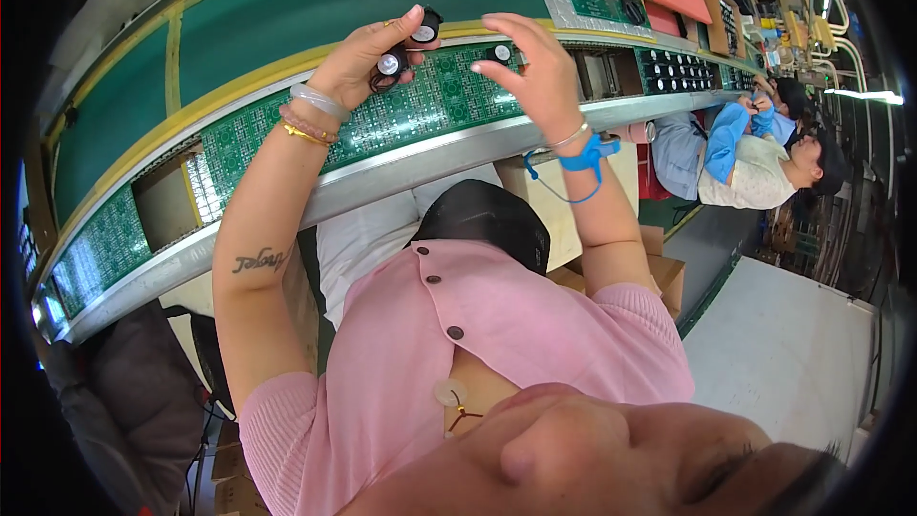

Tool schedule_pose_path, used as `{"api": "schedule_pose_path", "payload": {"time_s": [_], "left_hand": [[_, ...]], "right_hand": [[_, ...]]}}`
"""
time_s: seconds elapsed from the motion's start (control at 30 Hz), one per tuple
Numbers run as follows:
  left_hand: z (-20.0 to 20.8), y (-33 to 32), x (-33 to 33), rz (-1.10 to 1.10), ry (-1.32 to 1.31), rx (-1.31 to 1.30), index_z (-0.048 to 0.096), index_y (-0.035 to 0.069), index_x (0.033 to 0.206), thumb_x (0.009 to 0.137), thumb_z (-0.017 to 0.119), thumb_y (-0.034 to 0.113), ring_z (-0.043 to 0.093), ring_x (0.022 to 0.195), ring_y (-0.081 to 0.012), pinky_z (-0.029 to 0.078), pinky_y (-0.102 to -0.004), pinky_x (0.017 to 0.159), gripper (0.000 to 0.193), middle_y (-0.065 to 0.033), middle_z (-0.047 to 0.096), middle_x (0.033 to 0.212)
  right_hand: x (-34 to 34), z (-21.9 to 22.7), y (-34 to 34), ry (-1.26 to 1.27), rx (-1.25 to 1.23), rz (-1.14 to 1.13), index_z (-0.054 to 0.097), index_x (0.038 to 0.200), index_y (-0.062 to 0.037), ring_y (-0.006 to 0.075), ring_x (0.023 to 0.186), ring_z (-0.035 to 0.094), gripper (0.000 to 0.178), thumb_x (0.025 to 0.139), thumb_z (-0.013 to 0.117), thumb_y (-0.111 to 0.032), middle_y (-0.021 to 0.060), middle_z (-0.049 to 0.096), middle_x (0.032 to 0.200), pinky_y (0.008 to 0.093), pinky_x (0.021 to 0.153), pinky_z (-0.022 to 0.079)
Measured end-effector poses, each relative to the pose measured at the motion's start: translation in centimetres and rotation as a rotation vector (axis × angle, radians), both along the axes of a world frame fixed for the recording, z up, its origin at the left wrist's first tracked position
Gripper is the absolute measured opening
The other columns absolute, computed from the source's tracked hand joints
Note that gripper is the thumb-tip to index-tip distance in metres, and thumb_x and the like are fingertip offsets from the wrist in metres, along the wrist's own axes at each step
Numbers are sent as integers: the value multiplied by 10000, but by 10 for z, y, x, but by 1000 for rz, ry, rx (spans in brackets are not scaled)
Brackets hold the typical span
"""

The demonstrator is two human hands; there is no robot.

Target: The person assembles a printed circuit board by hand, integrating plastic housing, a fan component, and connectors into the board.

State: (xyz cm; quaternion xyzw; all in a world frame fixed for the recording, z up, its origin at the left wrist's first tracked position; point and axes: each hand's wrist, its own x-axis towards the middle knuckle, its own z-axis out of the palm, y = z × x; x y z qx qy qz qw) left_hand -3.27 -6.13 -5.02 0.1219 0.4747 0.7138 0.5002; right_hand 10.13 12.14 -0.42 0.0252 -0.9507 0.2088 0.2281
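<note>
The small round black parts with pale centres are held in the left hand, raised above the conveyor line. The fingers of this hand are curled around them: one part sits at the thumb tip, near the top, and another lies lower in the palm, with a dark loop of wire under it. The right hand is just beside, and it pinches one more small black part between thumb and forefinger, close over the green circuit board. The two hands are near each other but do not touch.

The left wrist carries a clear bangle and a gold bracelet. The right wrist carries a blue wrist strap with a thin blue cord hanging from it.

Under the hands, green circuit boards lie in a row on the metal-edged bench, which curves across the view. Behind it runs a dark green conveyor belt with yellow borders. Farther right on the line stands a tray of black round components. At the far right another person, in a blue and white top, sits at the same line.
</note>
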Motion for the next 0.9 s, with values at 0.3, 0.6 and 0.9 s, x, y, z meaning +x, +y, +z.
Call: {"api": "schedule_pose_path", "payload": {"time_s": [0.3, 0.6, 0.9], "left_hand": [[3, 5, 6, -78, 331, -36, 610, 47, 1083, 952, 493, 453, 562, 780, -79, 475, -214, 601, 443, -37, 659, 933], [-11, 2, 2, -42, 109, -44, 644, 63, 953, 916, 570, 432, 520, 611, -54, 418, -173, 501, 378, -1, 602, 722], [-13, 10, 14, -60, 103, 13, 636, 63, 1022, 906, 604, 391, 544, 734, -38, 452, -166, 563, 349, 9, 613, 848]], "right_hand": [[-22, -21, -33, 99, -346, -119, 627, 1006, -58, 204, 726, 664, 234, 801, 703, -141, 81, 675, 818, 293, 637, 513], [-11, -14, -34, -143, -701, -14, 601, 1116, -13, 130, 819, 638, 299, 830, 677, -57, 77, 661, 959, 239, 700, 512], [-7, -12, -35, 62, -468, -35, 612, 1022, -40, 201, 772, 644, 295, 749, 725, -45, 84, 607, 914, 291, 677, 523]]}}
